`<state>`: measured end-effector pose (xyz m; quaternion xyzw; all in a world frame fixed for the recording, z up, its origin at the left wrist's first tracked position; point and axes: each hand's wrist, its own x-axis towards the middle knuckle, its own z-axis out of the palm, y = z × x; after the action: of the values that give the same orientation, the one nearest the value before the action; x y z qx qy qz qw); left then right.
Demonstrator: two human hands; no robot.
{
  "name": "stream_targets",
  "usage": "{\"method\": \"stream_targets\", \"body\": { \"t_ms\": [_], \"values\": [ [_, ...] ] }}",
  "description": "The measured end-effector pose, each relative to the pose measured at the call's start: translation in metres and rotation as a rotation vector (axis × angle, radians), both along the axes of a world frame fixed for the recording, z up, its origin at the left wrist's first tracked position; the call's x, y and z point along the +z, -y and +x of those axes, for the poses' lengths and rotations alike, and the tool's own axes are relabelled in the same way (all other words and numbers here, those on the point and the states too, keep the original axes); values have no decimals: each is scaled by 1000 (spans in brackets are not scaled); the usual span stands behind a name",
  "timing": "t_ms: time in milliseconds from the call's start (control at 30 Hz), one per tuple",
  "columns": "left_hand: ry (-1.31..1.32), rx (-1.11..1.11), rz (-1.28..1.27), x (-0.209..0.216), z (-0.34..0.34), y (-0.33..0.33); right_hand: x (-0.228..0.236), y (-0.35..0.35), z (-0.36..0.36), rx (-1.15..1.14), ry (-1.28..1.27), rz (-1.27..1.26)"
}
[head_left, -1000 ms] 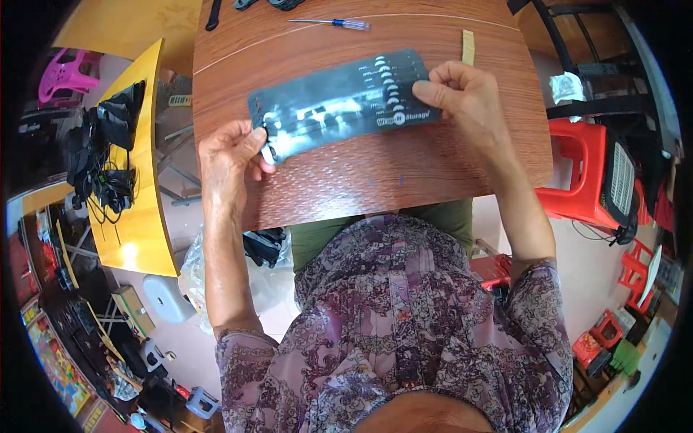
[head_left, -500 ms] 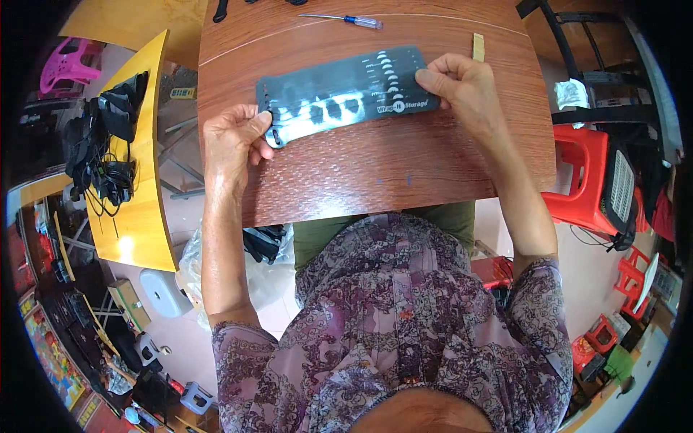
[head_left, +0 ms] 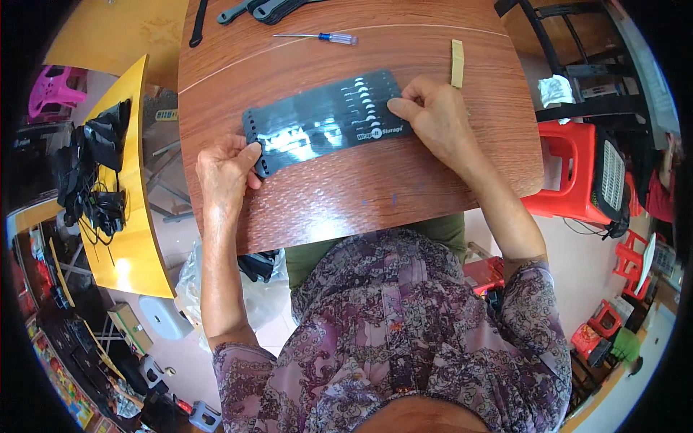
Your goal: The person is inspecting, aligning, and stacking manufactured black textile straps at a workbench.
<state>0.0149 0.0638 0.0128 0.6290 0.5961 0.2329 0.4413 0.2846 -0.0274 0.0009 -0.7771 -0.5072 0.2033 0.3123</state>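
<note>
A dark, glossy flat printed sheet (head_left: 307, 124) with a row of small holes at its left end and pale markings toward its right end is held over the brown wooden table (head_left: 433, 191), slightly tilted. My left hand (head_left: 225, 164) pinches its lower left corner between thumb and fingers. At the right end, my right hand (head_left: 433, 119) grips the edge, thumb on top. Whether the sheet touches the tabletop cannot be made out. Beyond it lies a screwdriver (head_left: 338, 38) with a blue and clear handle.
Grey-and-black straps (head_left: 278, 10) lie at the table's far edge, near a thin black strip (head_left: 198, 25). A yellowish strip (head_left: 457, 63) lies at the far right. A yellow table (head_left: 133, 238) with black gear stands left; a red stool (head_left: 574, 173) stands right.
The view has shifted, bringing more of the table's far side in. Both hands have lowered the sheet a little toward the tabletop, keeping their grip on its ends.
</note>
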Motion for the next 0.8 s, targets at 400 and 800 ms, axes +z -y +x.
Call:
{"method": "stream_targets", "body": {
  "t_ms": [400, 800],
  "values": [
    [17, 1, -5, 3, 3, 6, 11, 5, -2, 14, 68, -82],
    [-174, -19, 64, 12, -3, 16, 22, 20, -6, 32, 211, -99]
  ]
}}
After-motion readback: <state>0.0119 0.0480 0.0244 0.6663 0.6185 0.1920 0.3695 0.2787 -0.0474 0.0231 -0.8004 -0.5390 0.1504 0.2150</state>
